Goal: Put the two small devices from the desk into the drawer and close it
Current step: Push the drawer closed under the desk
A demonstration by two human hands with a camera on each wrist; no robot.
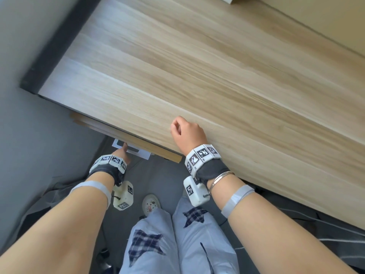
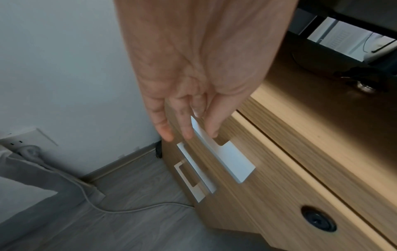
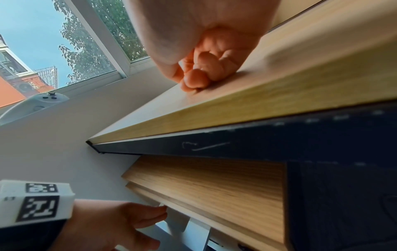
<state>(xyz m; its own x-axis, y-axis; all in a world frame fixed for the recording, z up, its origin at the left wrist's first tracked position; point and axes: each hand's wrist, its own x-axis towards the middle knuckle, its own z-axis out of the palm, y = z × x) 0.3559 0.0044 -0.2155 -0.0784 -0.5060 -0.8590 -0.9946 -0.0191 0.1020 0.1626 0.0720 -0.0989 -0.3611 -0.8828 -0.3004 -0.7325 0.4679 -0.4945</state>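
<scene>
Under the front edge of the wooden desk (image 1: 197,66), my left hand (image 1: 123,153) reaches the white handle (image 2: 227,156) of the top drawer (image 2: 279,178). Its fingers (image 2: 187,134) are straight and touch the handle's upper end. The drawer front sits close against the cabinet and none of its inside shows. My right hand (image 1: 185,133) rests on the desk near the front edge, fingers curled under (image 3: 199,74), holding nothing. No small device lies on the part of the desk I see.
Two more white handles (image 2: 193,171) mark lower drawers. A round black lock (image 2: 319,219) sits in the drawer front. A white game controller (image 3: 32,105) lies on the window sill. A grey cable (image 2: 128,209) runs over the floor from a wall socket (image 2: 23,141).
</scene>
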